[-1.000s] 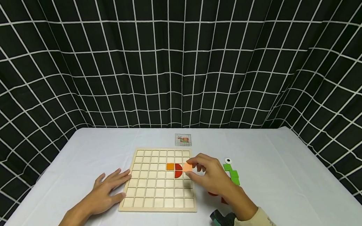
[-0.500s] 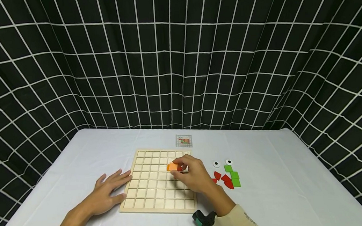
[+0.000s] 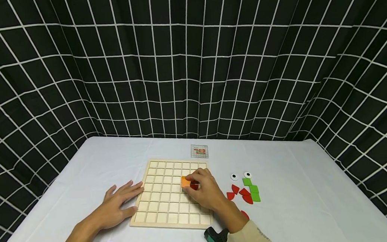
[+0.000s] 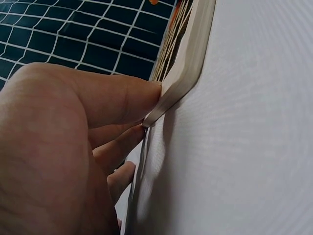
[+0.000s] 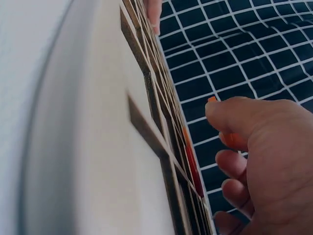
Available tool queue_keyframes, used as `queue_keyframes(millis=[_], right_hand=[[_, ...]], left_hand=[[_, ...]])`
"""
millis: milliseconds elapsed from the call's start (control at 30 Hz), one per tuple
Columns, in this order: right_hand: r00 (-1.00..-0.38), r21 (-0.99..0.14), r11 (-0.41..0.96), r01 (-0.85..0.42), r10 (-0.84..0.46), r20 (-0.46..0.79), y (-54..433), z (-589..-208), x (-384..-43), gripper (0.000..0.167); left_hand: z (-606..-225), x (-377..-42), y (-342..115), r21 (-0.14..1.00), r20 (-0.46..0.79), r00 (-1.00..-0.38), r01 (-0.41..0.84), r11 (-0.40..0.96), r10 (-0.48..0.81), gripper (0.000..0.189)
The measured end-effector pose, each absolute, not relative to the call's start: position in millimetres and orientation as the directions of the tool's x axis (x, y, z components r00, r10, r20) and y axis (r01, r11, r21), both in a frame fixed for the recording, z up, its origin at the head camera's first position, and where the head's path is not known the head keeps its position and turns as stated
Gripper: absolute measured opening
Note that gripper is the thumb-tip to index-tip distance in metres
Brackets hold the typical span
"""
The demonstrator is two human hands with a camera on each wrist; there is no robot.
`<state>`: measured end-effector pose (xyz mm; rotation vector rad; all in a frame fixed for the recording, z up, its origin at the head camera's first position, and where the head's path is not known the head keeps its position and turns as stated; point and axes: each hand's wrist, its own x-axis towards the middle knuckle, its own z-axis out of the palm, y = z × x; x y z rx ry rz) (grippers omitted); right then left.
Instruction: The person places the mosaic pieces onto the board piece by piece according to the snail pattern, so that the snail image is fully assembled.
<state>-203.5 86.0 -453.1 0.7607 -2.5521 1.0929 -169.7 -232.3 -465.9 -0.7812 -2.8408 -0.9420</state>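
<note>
Moved left across board (image 3: 174, 197) since second ago, with orange tile (image 3: 185, 183) pinched in right hand (image 3: 203, 187). In head view, hard to separate from seated orange piece (image 5: 186, 134); shown raised off board only from right wrist. Half hidden behind right hand: red pieces (image 3: 194, 187). Touching board's left edge with left hand (image 3: 116, 207), fingers extended, holding nothing.

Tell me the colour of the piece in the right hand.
Orange: the piece pinched by the right hand shows best in the head view.
</note>
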Motion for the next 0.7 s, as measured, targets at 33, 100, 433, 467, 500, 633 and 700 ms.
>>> queue_keyframes(millis=[33,100,433,467,500,633,700], right_hand=[[-0.834,-0.596,0.584,-0.551,-0.359,0.420,86.4,-454.2,-203.6,0.025],[-0.844,-0.605,0.588,-0.536,-0.356,0.401,86.9,-455.4,-203.6,0.026],[-0.865,-0.601,0.622,-0.501,-0.371,0.337,85.3,-460.9,-204.9,0.022],[-0.865,-0.597,0.626,-0.501,-0.370,0.338,85.1,-461.1,-204.9,0.022],[-0.865,-0.592,0.631,-0.501,-0.370,0.338,84.9,-461.1,-204.8,0.022],[-0.861,-0.575,0.641,-0.508,-0.374,0.344,84.4,-460.0,-205.1,0.022],[-0.858,-0.568,0.644,-0.513,-0.381,0.344,84.3,-459.2,-205.5,0.022]], left_hand=[[-465.5,-170.0,-231.9,0.546,0.196,-0.871,0.478,0.688,0.450,0.053],[-464.8,-170.4,-231.4,0.542,0.192,-0.871,0.478,0.691,0.452,0.052],[-463.4,-169.4,-231.0,0.541,0.181,-0.875,0.469,0.698,0.448,0.052],[-463.6,-169.4,-231.0,0.540,0.184,-0.875,0.471,0.697,0.449,0.052],[-463.8,-169.3,-231.1,0.540,0.186,-0.874,0.472,0.696,0.449,0.052],[-464.2,-169.3,-231.0,0.550,0.191,-0.875,0.471,0.690,0.445,0.053],[-464.4,-169.1,-230.7,0.558,0.187,-0.878,0.464,0.688,0.440,0.052]])
